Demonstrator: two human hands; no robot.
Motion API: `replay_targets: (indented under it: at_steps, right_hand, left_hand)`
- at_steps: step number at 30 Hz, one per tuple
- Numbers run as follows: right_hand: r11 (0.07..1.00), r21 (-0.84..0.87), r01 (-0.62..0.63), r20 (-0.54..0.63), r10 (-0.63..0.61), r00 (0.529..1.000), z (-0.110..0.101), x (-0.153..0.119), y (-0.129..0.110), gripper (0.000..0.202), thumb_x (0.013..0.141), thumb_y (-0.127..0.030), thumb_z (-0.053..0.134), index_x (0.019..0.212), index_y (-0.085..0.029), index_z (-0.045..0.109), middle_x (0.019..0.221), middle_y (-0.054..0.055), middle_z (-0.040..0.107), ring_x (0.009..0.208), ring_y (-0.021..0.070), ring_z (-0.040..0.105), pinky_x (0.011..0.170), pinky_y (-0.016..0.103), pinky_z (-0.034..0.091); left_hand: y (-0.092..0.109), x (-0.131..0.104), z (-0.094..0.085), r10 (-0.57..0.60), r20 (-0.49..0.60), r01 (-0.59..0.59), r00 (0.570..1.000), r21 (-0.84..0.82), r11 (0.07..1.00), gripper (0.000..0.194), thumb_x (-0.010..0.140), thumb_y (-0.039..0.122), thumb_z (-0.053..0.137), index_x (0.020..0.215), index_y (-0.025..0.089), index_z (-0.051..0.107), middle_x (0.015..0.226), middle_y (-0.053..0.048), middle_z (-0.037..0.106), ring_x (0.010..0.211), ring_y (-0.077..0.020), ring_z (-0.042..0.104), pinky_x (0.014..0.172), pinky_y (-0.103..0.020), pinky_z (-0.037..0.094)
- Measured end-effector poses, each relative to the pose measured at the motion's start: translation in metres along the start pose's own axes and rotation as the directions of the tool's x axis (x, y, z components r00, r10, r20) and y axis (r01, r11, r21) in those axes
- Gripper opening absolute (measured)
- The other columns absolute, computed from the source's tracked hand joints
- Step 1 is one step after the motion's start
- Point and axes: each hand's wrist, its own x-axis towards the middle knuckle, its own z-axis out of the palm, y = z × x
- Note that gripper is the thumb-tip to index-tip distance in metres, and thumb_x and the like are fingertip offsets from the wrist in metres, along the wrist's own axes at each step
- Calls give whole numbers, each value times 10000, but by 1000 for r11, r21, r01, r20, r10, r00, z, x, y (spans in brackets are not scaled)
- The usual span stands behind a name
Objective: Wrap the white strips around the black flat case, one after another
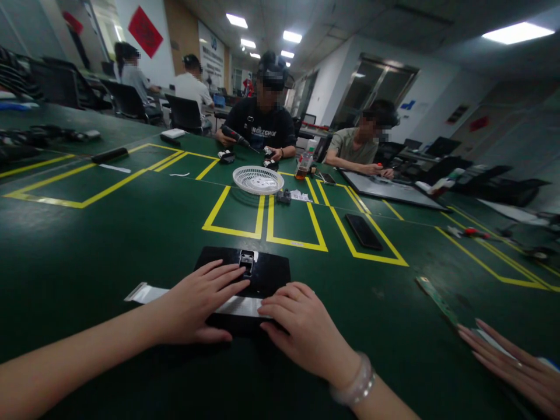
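Note:
A glossy black plate (271,268), resembling a monitor stand base, lies on the green table before me. A small metal bracket (247,262) sits near its far edge. Across the plate runs a flat white strip (151,293), its left end reaching past the plate onto the table. My left hand (203,300) rests on the plate and strip, open, fingers stretched towards the bracket. On the right, my right hand (301,324) lies over the strip with slightly bent fingers, its thumb apart below them. The strip's right end is hidden under that hand.
Yellow tape rectangles mark the table. A white round basket (258,179) and a black phone (364,231) lie ahead. At right, another person's hand (507,361) is beside a green circuit board strip (437,300). Across the table, a person holds a power drill (236,136).

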Motion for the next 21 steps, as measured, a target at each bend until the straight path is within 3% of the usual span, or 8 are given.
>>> replay_targets:
  at_steps: [4,9,13,18,21]
  right_hand:
    - [1000,-4,11,-19,-11,1000,0,-1,2,164,919,-241,627,1080,-261,650,956,9,727,952,193,619,996,399,376]
    - [998,-13,64,-120,-65,991,-2,-1,6,112,943,-215,567,997,-243,661,917,10,725,877,174,621,913,376,392]
    - [998,-55,34,-206,-44,978,-4,-3,8,130,958,-241,537,921,-218,659,814,18,700,794,178,592,813,366,396]
    - [995,-89,-35,-132,23,991,-5,-4,14,101,948,-243,567,962,-233,667,903,27,695,886,201,588,856,379,385]
    - [990,-111,-84,-68,76,995,-6,-4,18,62,923,-230,613,939,-241,672,908,20,681,891,200,581,846,370,386]
  left_hand:
    - [-4,0,-2,-27,57,29,998,-41,999,931,810,704,569,1555,236,266,1558,-114,363,1425,-313,369,1202,-519,227]
    - [-3,3,-2,-27,16,28,1000,-87,996,891,782,659,634,1516,241,351,1499,-100,462,1370,-300,450,1217,-522,208]
    - [-10,2,-3,-54,-8,53,998,-83,995,873,753,638,676,1491,266,397,1463,-97,503,1346,-310,473,1221,-551,183]
    - [-47,-6,-19,-212,-22,212,977,-7,977,795,790,689,604,1450,271,459,1454,-88,513,1353,-318,458,1209,-591,150]
    - [-82,-19,-33,-363,-84,368,928,53,928,791,790,721,573,1406,229,513,1419,-126,539,1337,-343,466,1197,-614,124]
